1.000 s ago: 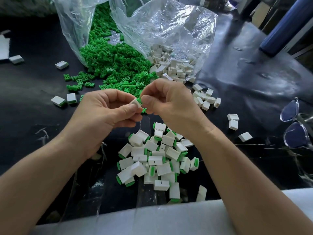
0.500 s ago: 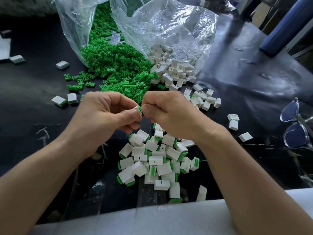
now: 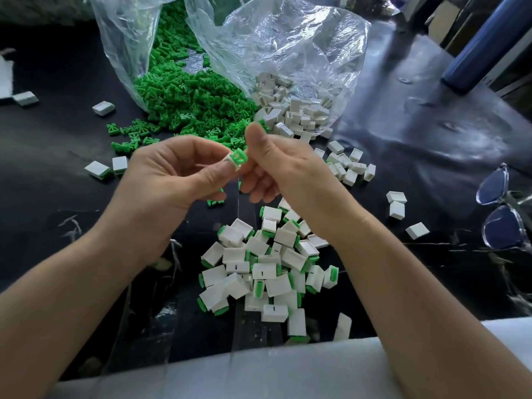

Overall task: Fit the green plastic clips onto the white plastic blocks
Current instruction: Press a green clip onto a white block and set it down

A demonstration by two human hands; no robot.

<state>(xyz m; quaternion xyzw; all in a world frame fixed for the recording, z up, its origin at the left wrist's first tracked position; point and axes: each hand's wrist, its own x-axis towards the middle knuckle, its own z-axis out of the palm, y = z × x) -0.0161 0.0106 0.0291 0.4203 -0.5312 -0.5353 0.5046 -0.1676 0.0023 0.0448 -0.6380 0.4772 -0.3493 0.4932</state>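
My left hand point(image 3: 169, 180) pinches a white block with a green clip point(image 3: 238, 158) set in its open end. My right hand point(image 3: 283, 168) is beside it, thumb lifted, fingers curled under and touching the block; whether it grips it is unclear. Below my hands lies a pile of fitted blocks point(image 3: 264, 269), white with green ends. A heap of loose green clips point(image 3: 190, 105) spills from a clear bag at the back. Loose white blocks point(image 3: 293, 110) spill from a second clear bag point(image 3: 288, 47).
Stray white blocks lie at the left point(image 3: 103, 108) and at the right point(image 3: 397, 204). A pair of clear-framed glasses point(image 3: 506, 208) rests at the right edge. A blue cylinder point(image 3: 483, 44) stands at the back right. White foam point(image 3: 259, 370) lines the near edge of the black table.
My hands rose slightly and my right thumb lifted off, showing the green clip seated in the end of the white block held by my left hand.
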